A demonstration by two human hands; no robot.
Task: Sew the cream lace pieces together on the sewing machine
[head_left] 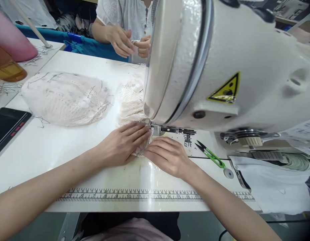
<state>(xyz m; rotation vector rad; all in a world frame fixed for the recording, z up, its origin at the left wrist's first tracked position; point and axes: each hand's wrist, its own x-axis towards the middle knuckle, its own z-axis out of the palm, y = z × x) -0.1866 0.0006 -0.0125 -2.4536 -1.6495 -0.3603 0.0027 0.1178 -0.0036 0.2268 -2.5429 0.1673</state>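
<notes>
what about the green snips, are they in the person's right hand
No, the green snips lie on the white table, to the right of the right hand and not touching it.

A sewing workshop: a large white sewing machine (260,63) dominates the upper right of the frame, a yellow warning label (226,90) with a hand symbol on its side. A printed ruler scale (157,195) runs along the near edge of the white worktop (94,180), where green thread snips (214,157) lie right of centre, beside a small round disc (228,173). At left sits a heap of pale lacy fabric (67,100) strewn with dark threads; cut thread ends (41,55) also litter the upper left. Across the worktop, top centre, is a second person (135,26) in white.
</notes>
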